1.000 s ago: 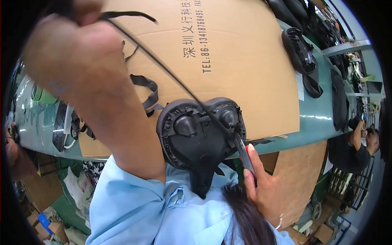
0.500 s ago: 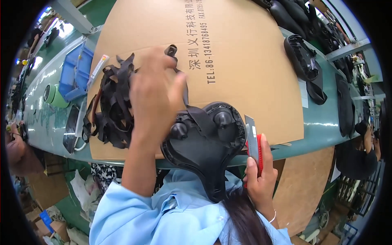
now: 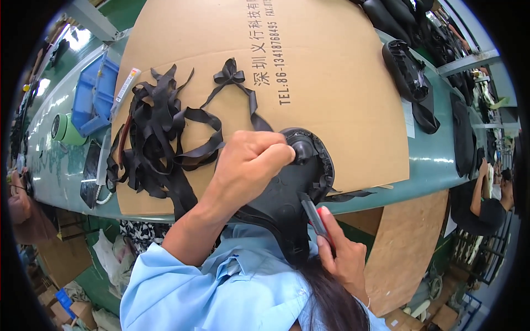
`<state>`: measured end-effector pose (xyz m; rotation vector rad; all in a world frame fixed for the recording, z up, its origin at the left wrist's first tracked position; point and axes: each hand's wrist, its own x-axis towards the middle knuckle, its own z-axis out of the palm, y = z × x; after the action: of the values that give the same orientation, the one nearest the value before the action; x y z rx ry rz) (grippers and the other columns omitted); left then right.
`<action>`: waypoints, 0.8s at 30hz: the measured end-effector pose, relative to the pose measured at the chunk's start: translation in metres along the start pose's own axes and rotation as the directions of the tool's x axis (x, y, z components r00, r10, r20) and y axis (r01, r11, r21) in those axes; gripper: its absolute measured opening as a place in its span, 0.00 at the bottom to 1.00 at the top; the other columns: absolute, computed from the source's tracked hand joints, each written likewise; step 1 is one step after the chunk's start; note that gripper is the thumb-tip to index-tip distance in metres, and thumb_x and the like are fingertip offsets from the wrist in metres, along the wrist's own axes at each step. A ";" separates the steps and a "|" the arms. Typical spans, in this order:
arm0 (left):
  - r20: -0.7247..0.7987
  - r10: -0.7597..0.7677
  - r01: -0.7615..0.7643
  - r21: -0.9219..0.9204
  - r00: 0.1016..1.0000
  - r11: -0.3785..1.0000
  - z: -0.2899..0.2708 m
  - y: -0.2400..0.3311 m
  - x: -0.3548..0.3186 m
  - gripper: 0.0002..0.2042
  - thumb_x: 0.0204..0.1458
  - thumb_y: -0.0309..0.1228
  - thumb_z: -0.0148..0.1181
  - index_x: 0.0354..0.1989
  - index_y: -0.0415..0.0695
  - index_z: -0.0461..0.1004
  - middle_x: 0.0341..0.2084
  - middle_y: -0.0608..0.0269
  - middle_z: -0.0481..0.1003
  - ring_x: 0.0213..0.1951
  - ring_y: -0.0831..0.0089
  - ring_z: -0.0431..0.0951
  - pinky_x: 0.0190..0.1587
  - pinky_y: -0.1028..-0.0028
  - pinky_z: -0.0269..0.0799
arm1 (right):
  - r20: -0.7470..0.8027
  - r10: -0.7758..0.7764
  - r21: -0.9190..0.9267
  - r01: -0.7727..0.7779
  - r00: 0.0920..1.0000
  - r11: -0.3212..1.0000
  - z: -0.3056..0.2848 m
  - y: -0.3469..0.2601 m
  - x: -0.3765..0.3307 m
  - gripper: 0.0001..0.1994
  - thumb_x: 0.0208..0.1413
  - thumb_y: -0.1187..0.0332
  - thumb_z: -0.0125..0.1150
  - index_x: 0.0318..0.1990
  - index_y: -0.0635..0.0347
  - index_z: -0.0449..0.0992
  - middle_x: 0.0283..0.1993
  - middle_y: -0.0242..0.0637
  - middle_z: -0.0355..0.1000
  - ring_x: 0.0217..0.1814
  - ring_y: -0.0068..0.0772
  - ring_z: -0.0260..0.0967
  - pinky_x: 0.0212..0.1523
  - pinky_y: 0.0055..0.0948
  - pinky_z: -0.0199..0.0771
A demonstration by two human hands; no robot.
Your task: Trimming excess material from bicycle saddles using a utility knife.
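Observation:
A black bicycle saddle (image 3: 284, 190) lies underside up at the cardboard's near edge, its narrow nose pointing toward me. Over its left half my left hand (image 3: 240, 174) is closed, with a black fabric strip (image 3: 253, 107) running into the top of the fist; the fingertips are hidden. That strip curls in loops on the cardboard beyond the hand. My right hand (image 3: 345, 259) grips a red-handled utility knife (image 3: 314, 217), whose blade tip is at the saddle's right side. A tangled pile of black strips (image 3: 157, 132) sits left of the saddle.
A large cardboard sheet (image 3: 331, 71) covers the green table (image 3: 49, 171). To the left are a blue bin (image 3: 81, 91) and a green roll (image 3: 69, 131). Another upturned saddle (image 3: 406, 71) lies at the right, with piled saddles (image 3: 389, 22) beyond. A person (image 3: 486, 207) works at far right.
My left hand has come down from above the strips to the saddle and closed. The right hand has brought the knife leftward and down to the saddle's right side.

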<state>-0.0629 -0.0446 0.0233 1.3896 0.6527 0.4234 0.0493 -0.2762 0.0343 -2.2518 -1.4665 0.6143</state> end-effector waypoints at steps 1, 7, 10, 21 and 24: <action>-0.205 0.178 -0.167 0.068 0.962 0.984 0.003 0.000 -0.004 0.12 0.51 0.27 0.54 0.17 0.37 0.65 0.12 0.68 0.62 0.19 0.82 0.61 0.21 0.76 0.56 | 0.000 -0.009 0.004 0.009 1.000 1.000 0.006 0.004 0.002 0.31 0.51 0.73 0.62 0.64 0.59 0.62 0.29 0.45 0.76 0.22 0.38 0.73 0.24 0.29 0.70; -0.409 0.793 -0.195 0.822 0.452 0.535 -0.052 0.009 0.037 0.12 0.52 0.30 0.60 0.41 0.35 0.73 0.36 0.48 0.75 0.40 0.54 0.75 0.44 0.63 0.69 | -0.379 0.021 0.326 0.112 0.925 0.939 0.021 0.017 0.074 0.38 0.48 0.71 0.68 0.64 0.68 0.52 0.46 0.39 0.71 0.37 0.28 0.69 0.39 0.22 0.71; 0.086 -0.155 0.060 0.661 0.984 0.748 -0.061 0.006 0.032 0.16 0.50 0.39 0.63 0.39 0.37 0.76 0.31 0.54 0.77 0.37 0.65 0.77 0.45 0.69 0.69 | -0.298 0.139 0.625 0.083 0.945 0.776 0.005 0.006 0.109 0.35 0.47 0.73 0.68 0.62 0.64 0.56 0.40 0.31 0.67 0.35 0.21 0.64 0.37 0.19 0.67; -0.675 0.157 -0.578 -0.461 0.721 0.673 -0.269 0.001 0.215 0.15 0.58 0.40 0.55 0.46 0.43 0.72 0.32 0.66 0.77 0.32 0.75 0.76 0.36 0.78 0.71 | -0.552 0.425 0.718 0.151 0.717 0.679 -0.073 0.093 0.157 0.24 0.56 0.72 0.60 0.59 0.62 0.61 0.31 0.30 0.68 0.26 0.21 0.69 0.26 0.20 0.69; -0.685 0.054 -0.407 -0.365 0.727 0.837 -0.186 0.028 0.243 0.12 0.58 0.39 0.56 0.42 0.45 0.73 0.30 0.66 0.77 0.28 0.79 0.72 0.33 0.81 0.63 | -0.554 0.581 0.792 0.161 0.597 0.589 -0.088 0.151 0.184 0.27 0.55 0.72 0.61 0.61 0.58 0.60 0.42 0.32 0.65 0.34 0.23 0.70 0.31 0.24 0.73</action>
<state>0.0037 0.2547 -0.0007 0.7959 0.8504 1.2471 0.2779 -0.1709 -0.0018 -1.5817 -0.2768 0.1769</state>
